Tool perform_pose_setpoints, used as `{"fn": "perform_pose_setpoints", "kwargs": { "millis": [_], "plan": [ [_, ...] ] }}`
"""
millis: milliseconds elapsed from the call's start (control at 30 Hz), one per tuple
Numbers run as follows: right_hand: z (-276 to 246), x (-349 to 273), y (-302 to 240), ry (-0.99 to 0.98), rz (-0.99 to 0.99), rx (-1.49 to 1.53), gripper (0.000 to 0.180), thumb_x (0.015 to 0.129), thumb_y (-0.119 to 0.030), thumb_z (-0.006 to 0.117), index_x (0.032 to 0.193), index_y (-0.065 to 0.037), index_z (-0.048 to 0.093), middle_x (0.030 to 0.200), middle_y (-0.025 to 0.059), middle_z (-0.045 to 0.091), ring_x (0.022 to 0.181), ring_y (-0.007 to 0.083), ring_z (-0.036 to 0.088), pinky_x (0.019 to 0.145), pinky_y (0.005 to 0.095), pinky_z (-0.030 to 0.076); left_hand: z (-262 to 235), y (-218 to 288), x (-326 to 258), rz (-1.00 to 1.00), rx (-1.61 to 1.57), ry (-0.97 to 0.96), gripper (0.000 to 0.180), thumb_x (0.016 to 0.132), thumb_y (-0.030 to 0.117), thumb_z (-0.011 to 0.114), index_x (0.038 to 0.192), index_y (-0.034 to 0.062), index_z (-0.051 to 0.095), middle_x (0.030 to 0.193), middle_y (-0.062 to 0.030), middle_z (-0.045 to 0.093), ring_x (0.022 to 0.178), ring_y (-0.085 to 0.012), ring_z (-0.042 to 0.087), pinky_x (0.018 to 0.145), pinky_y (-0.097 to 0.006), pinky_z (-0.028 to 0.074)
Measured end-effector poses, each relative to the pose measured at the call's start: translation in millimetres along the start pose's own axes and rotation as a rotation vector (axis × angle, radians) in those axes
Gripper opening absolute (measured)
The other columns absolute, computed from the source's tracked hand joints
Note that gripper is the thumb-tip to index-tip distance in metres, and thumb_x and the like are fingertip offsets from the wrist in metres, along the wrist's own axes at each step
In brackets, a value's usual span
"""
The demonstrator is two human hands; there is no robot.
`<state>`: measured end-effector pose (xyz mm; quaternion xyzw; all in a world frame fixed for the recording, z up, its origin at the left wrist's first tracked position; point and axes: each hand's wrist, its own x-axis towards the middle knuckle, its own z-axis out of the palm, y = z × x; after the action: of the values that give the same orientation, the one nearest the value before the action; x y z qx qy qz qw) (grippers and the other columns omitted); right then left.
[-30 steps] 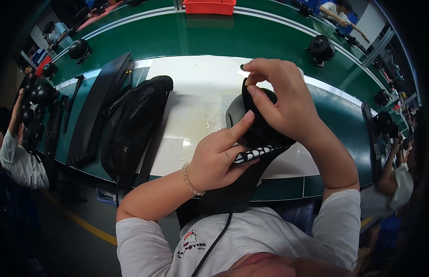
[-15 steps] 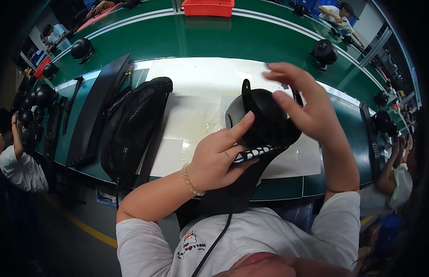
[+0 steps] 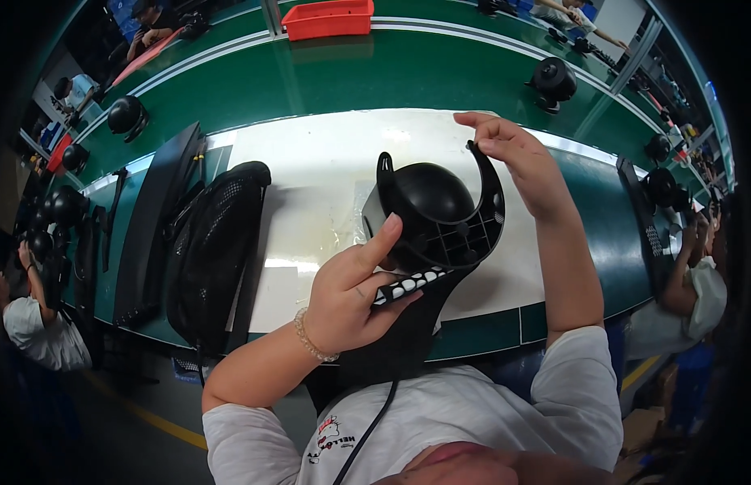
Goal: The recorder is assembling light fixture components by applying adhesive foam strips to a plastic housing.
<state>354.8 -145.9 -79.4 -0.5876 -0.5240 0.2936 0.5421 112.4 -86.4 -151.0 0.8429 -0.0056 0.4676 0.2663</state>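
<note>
A black rounded plastic housing [image 3: 434,192] with a grid-patterned base sits tilted above the white work sheet. A forked black bracket [image 3: 490,179] stands up around it, one arm on each side. My left hand [image 3: 355,293] holds the assembly at its lower left, thumb on the housing's side and fingers under a perforated edge [image 3: 412,284] with white ovals. From beneath runs a broad black panel [image 3: 396,347] toward my lap. At the tip of the bracket's right arm, my right hand [image 3: 514,158] pinches with thumb and index finger, the other fingers loosely bent.
Left of the sheet [image 3: 291,210] lie a black mesh-covered piece [image 3: 218,250] and a long black panel [image 3: 161,226]. Round black units [image 3: 126,117] stand on the green bench [image 3: 440,73], others [image 3: 553,79] at far right. A red bin [image 3: 327,19] is at the back. Co-workers sit around.
My right hand, blurred and spread beside the housing before, has closed on the tip of the bracket's right arm. My left hand keeps its hold. The whole view has shifted slightly.
</note>
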Motion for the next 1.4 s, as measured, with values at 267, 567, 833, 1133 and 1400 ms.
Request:
{"fn": "perform_pose_setpoints", "kwargs": {
  "millis": [267, 567, 833, 1133, 1400],
  "plan": [
    [-6, -8, -9, -0.014, 0.024, -0.062, 0.008, 0.080, -0.016, 0.052, 0.077, -0.008, 0.054, 0.115, 0.0099, 0.054, 0.107, 0.0182, 0.045, 0.095, 0.0332, 0.029, 1, 0, 2, -0.005, -0.016, 0.006, 0.020, 0.059, 0.003, 0.072, 0.067, 0.0018, 0.054, 0.130, -0.0225, 0.041, 0.066, -0.0226, 0.058, 0.057, -0.028, 0.046],
    [1, -18, -7, 0.118, -0.257, -0.477, 0.009, 0.081, -0.012, 0.055, 0.082, -0.003, 0.055, 0.111, 0.0108, 0.057, 0.108, 0.0237, 0.049, 0.091, 0.0339, 0.036, 1, -1, 1, -0.013, 0.008, -0.001, 0.019, 0.059, 0.003, 0.072, 0.067, 0.0020, 0.055, 0.128, -0.0240, 0.042, 0.067, -0.0225, 0.058, 0.058, -0.028, 0.047],
    [-5, -33, -25, 0.056, -0.532, -1.042, 0.013, 0.079, -0.008, 0.054, 0.089, -0.003, 0.060, 0.109, 0.0092, 0.059, 0.109, 0.0269, 0.051, 0.092, 0.0351, 0.036, 0, 0, -1, -0.033, 0.004, -0.023, 0.018, 0.059, 0.003, 0.072, 0.070, 0.0017, 0.057, 0.129, -0.0234, 0.042, 0.066, -0.0221, 0.058, 0.058, -0.028, 0.046],
    [-16, -28, -19, 0.119, -0.376, -0.533, 0.026, 0.083, -0.015, 0.052, 0.106, -0.005, 0.058, 0.108, 0.0137, 0.058, 0.106, 0.0283, 0.050, 0.088, 0.0352, 0.039, 1, 1, 1, -0.032, 0.007, -0.035, 0.020, 0.059, 0.003, 0.072, 0.072, 0.0006, 0.057, 0.128, -0.0240, 0.042, 0.067, -0.0226, 0.058, 0.059, -0.029, 0.046],
    [45, -11, -42, -0.197, -0.639, -0.830, 0.028, 0.082, -0.016, 0.050, 0.106, -0.003, 0.057, 0.112, 0.0105, 0.057, 0.113, 0.0295, 0.046, 0.095, 0.0401, 0.031, -1, -1, 0, 0.005, -0.017, -0.015, 0.025, 0.059, 0.003, 0.072, 0.076, -0.0001, 0.054, 0.128, -0.0239, 0.042, 0.067, -0.0251, 0.057, 0.058, -0.030, 0.046]
  ]
}}
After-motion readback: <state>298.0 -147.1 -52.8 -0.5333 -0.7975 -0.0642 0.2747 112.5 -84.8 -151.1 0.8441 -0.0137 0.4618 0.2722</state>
